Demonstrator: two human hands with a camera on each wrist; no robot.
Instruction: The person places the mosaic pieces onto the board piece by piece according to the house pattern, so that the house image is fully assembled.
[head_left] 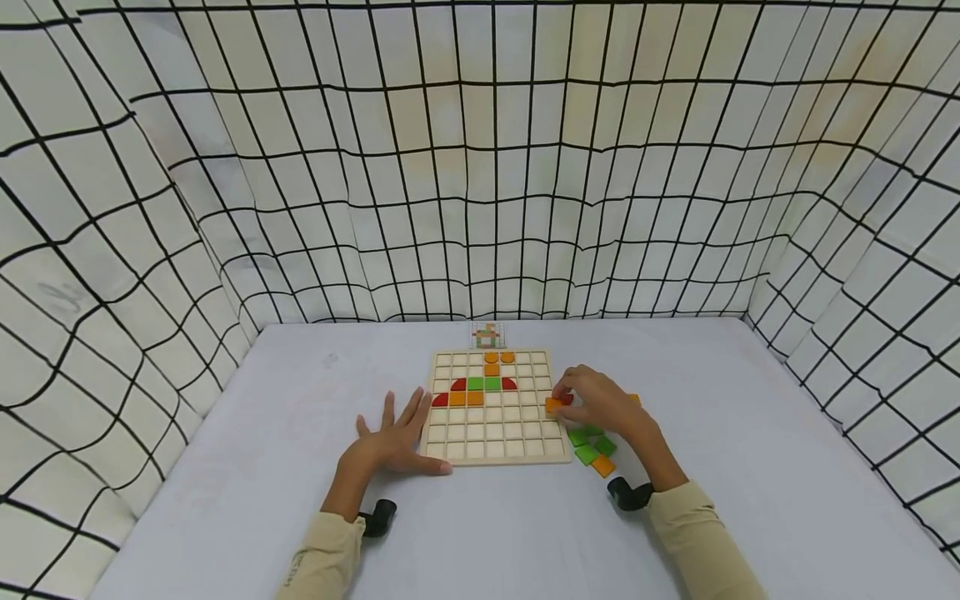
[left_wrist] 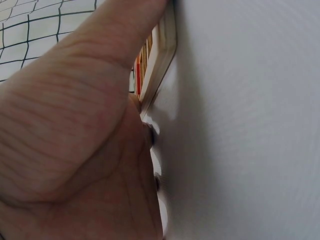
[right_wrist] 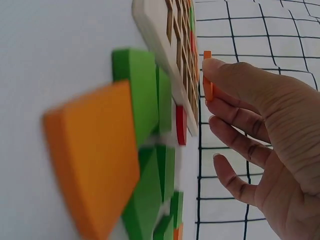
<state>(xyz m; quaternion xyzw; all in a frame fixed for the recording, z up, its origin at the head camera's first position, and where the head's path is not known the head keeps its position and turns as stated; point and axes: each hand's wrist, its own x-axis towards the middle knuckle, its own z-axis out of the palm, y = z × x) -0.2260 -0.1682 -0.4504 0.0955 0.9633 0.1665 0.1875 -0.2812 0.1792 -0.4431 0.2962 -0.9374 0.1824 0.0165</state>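
My right hand (head_left: 600, 402) pinches an orange square tile (right_wrist: 207, 80) between thumb and fingertips, above the right edge of the wooden grid board (head_left: 495, 460). The left hand (head_left: 392, 446) has its fingers spread straight along the board's left edge, with the thumb at the front left corner. Set in the grid are two orange round pieces (head_left: 507, 357), several orange squares (head_left: 457, 398), two green squares (head_left: 476, 383) and several red rounded pieces (head_left: 509, 383). Another red piece (right_wrist: 180, 125) lies by the board's right edge, partly hidden by the right hand in the head view.
Loose green tiles (head_left: 585, 454) and an orange tile (head_left: 603, 466) lie right of the board, below the right hand. A small printed card (head_left: 487, 336) with a coloured pattern stands behind the board. White table (head_left: 262, 483); black netting over white walls surrounds it.
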